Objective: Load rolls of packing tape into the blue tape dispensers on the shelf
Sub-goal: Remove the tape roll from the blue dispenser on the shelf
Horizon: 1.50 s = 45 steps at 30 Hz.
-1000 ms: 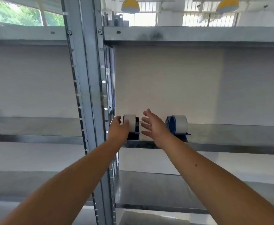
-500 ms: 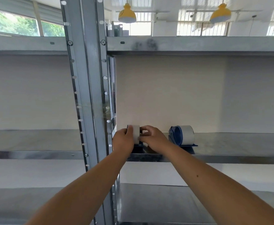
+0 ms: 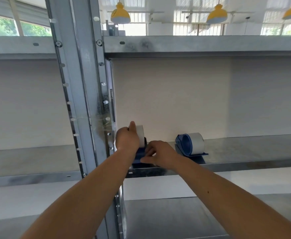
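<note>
Where the steel rack (image 3: 82, 83) fills the view, its grey upright runs down the left of centre and a shelf (image 3: 244, 152) crosses at mid height, with a pale wall behind and yellow lamps (image 3: 120, 14) hanging above the top shelf. Both bare forearms reach up from the lower edge to the left end of that shelf, just right of the upright. The second dispenser (image 3: 184, 145), blue, stands on the shelf well to the right of the hands, already carrying a white roll (image 3: 196, 144), its blue hub facing left. Nearer the upright, the first dispenser (image 3: 138, 158) rests on the shelf's front edge, mostly hidden by the hands; only a blue strip of its body shows between them. The left hand (image 3: 126, 141) wraps its fingers round a tape roll (image 3: 140, 135), thumb up along the roll's near face, holding it upright at the top of that dispenser. The right hand (image 3: 160, 155) lies lower, fingers curled and pressed against the dispenser's blue body, gripping it from the right side. Whether the roll is fully seated on the hub cannot be told.
</note>
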Tool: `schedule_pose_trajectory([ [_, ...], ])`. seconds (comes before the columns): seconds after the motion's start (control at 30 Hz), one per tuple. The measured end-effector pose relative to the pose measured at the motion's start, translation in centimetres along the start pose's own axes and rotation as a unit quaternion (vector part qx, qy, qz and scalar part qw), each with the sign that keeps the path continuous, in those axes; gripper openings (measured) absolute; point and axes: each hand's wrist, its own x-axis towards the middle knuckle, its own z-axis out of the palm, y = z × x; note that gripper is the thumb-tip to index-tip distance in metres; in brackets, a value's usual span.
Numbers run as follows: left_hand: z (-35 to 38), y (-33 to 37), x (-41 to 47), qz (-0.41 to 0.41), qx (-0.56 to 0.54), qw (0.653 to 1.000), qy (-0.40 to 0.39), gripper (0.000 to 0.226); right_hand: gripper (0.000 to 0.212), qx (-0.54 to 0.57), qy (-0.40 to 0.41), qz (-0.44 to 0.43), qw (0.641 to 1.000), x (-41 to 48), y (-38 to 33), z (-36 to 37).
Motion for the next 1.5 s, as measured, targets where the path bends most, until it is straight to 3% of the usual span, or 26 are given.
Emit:
schedule_pose_trajectory([
  [0.2, -0.2, 3.6, 3.2, -0.072, -0.069, 0.993, -0.058, 0.063, 0.044, -0.059, -0.017, -0.02, 0.998, -0.2, -0.1, 0.3],
  [0.27, -0.1, 4.3, 3.8, -0.095, -0.07, 0.99, -0.08, 0.069, 0.043, -0.028, -0.013, -0.001, 1.0, 0.0, -0.3, -0.1],
  [0.33, -0.1, 4.5, 3.7, -0.12, -0.08, 0.986, -0.086, 0.073, 0.04, 0.02, 0.041, 0.02, 0.999, 0.5, -0.7, -0.7],
  [0.4, 0.1, 4.3, 3.8, -0.133, -0.091, 0.984, -0.081, 0.067, 0.038, 0.08, 0.102, 0.029, 0.991, 1.0, -1.7, -1.5],
  [0.53, 0.3, 4.4, 3.7, -0.152, -0.113, 0.979, -0.076, 0.049, 0.02, 0.221, 0.104, 0.026, 0.969, 1.3, -3.7, -2.3],
  [0.63, -0.1, 4.5, 3.5, -0.168, -0.129, 0.974, -0.076, 0.046, 0.006, 0.246, 0.129, 0.025, 0.96, 1.6, -3.4, -2.0],
  [0.83, -0.4, 4.6, 3.2, -0.177, -0.155, 0.968, -0.088, 0.049, 0.006, 0.254, 0.134, 0.027, 0.958, 1.5, -3.4, -2.3],
  [0.97, -0.6, 4.2, 3.4, -0.176, -0.16, 0.967, -0.086, 0.05, 0.01, 0.317, 0.157, 0.093, 0.931, 1.0, -2.8, -3.4],
  [1.03, -0.7, 4.1, 3.6, -0.179, -0.154, 0.967, -0.091, 0.043, 0.01, 0.278, 0.178, 0.101, 0.939, 0.7, -2.0, -3.9],
  [1.13, -0.7, 4.1, 3.9, -0.17, -0.13, 0.972, -0.1, 0.032, 0.011, 0.071, 0.198, 0.058, 0.976, -0.1, -1.0, -5.1],
  [1.23, -0.7, 3.3, 3.6, -0.147, -0.119, 0.977, -0.097, 0.025, 0.015, -0.088, 0.131, 0.062, 0.986, -1.0, -0.7, -4.7],
  [1.37, -0.7, 3.2, 2.9, -0.138, -0.125, 0.979, -0.087, 0.024, 0.017, -0.123, 0.053, 0.095, 0.986, -1.2, 0.0, -2.7],
  [1.5, -1.1, 3.8, 2.2, -0.153, -0.121, 0.979, -0.064, 0.04, 0.025, -0.127, 0.091, 0.092, 0.983, -1.5, -0.6, -3.1],
])
